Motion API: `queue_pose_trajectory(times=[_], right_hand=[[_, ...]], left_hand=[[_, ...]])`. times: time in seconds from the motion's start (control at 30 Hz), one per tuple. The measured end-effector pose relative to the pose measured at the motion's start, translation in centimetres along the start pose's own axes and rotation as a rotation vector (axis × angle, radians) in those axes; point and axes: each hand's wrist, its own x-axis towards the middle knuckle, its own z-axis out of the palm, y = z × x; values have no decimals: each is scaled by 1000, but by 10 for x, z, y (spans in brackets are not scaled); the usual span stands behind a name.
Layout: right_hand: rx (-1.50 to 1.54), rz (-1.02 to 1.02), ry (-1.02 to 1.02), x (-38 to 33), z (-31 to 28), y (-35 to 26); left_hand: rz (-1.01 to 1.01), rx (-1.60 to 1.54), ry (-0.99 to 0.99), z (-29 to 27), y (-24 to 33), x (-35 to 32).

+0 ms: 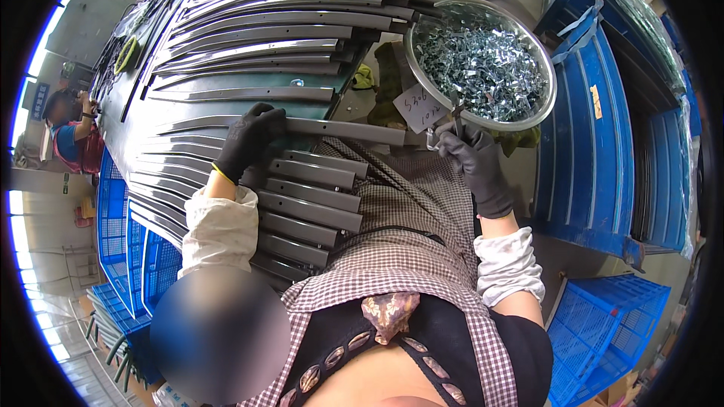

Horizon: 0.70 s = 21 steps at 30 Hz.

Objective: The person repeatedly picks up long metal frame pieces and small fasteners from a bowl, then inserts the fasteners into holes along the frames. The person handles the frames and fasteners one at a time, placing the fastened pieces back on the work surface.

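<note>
My left hand (253,139), in a black glove, is closed around a long dark grey strip (347,130), whose right end reaches past the table's edge over my lap. Just right of that end, my right hand (481,166), also gloved, pinches a small shiny metal clip (431,139); the clip and the strip look apart. A narrow dark piece (457,105) stands up by the right fingers, its kind unclear. Beyond this hand is a round metal basin (553,79) full of small metal clips (483,68). A handwritten card (418,109) lies against its near side.
Rows of similar strips (309,200) cover the green table (309,94). Blue metal bins (584,128) stand at the right, with a blue plastic crate (603,332) nearer. More blue crates (113,218) are at the left. Another person (74,132) is at the far left.
</note>
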Motion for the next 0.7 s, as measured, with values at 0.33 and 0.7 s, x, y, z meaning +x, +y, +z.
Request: queue_pose_trajectory(times=[0.33, 0.7], right_hand=[[-30, -8, -183, -20, 41, 10], [79, 221, -171, -21, 65, 12]], left_hand=[[169, -180, -24, 4, 117, 0], [637, 4, 34, 29, 160, 21]])
